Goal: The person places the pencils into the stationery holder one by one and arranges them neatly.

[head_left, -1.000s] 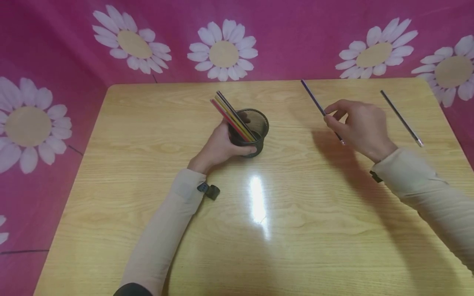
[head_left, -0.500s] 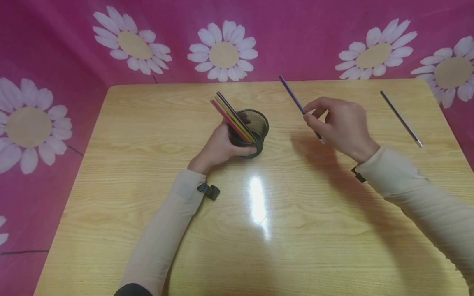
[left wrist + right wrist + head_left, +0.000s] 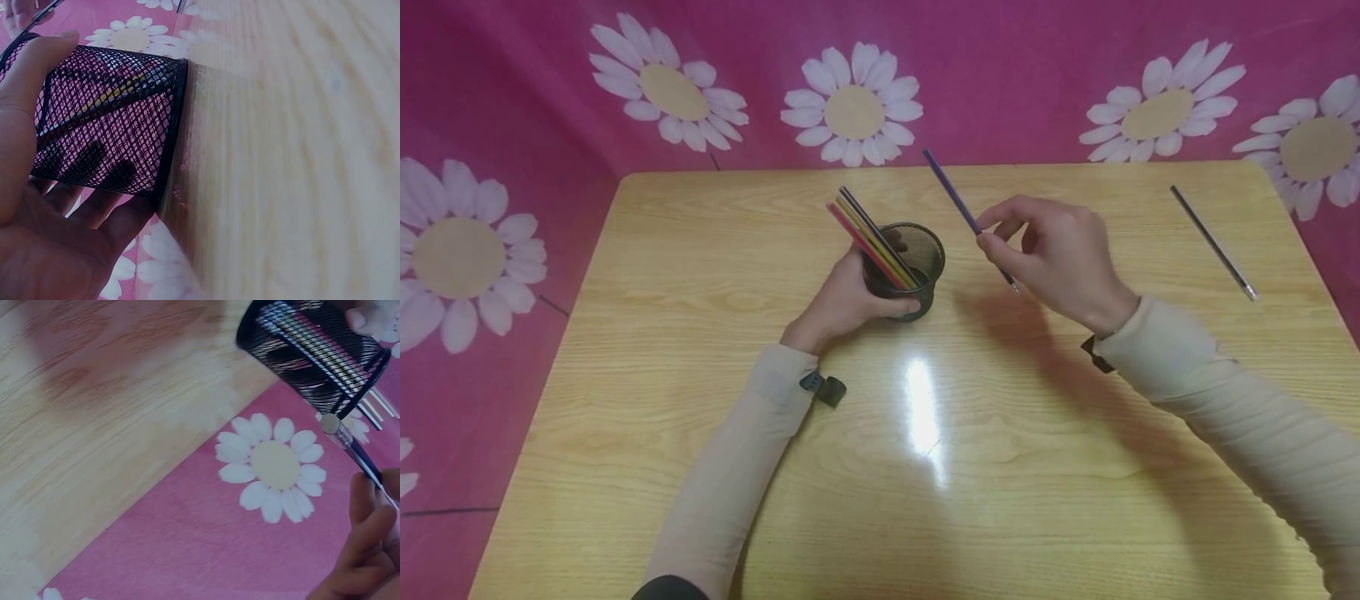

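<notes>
My left hand (image 3: 842,296) grips a black mesh pencil cup (image 3: 112,119) around its side, thumb near the rim. The cup stands upright on the wooden table. Several pencils (image 3: 868,242), among them red, yellow and dark ones, lean leftward inside it. To the right of the cup, my right hand (image 3: 1056,258) pinches a dark blue pencil (image 3: 951,192) between thumb and fingers, above the table. This pencil is tilted, its eraser end lower and toward me. In the right wrist view its pale eraser (image 3: 331,424) overlaps the cup's rim.
Another dark pencil (image 3: 1213,242) with a metal-banded eraser end lies on the table (image 3: 1015,467) at the right. Behind the table's far edge hangs a pink cloth (image 3: 1000,83) with large white daisies; it continues along the left side.
My right hand has carried the dark blue pencil leftward, from near the pencil lying at the right to just beside the cup. The left hand and cup have stayed in place.
</notes>
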The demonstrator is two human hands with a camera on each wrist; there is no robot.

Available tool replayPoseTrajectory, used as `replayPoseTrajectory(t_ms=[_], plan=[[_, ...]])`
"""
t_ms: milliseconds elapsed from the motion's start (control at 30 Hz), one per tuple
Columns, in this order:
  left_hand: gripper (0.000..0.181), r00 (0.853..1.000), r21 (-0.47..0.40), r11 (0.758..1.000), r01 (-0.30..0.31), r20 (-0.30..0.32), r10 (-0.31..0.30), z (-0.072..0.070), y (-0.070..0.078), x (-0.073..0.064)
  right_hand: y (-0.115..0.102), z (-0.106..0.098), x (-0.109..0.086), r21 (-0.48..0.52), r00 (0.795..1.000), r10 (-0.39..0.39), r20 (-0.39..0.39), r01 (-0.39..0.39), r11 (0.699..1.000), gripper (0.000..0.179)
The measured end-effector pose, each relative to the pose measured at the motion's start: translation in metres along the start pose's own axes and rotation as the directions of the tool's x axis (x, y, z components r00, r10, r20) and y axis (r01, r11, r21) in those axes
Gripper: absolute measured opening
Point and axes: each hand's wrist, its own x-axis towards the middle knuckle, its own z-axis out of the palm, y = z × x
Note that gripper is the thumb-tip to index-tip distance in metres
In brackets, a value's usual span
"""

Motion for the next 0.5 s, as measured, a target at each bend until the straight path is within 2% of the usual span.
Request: replayPoseTrajectory(t_ms=[367, 500], plan=[[0.095, 1.0, -0.001, 1.0, -0.009, -0.002, 0.009, -0.001, -0.001, 0.001, -0.022, 0.01, 0.017, 0.131, 0.989, -0.128, -0.072, 0.137, 0.982, 0.012], [0.095, 1.0, -0.009, 1.0, -0.012, -0.001, 0.012, 0.0, 0.0, 0.001, -0.029, 0.014, 0.022, 0.153, 0.986, -0.146, -0.083, 0.158, 0.976, 0.014]])
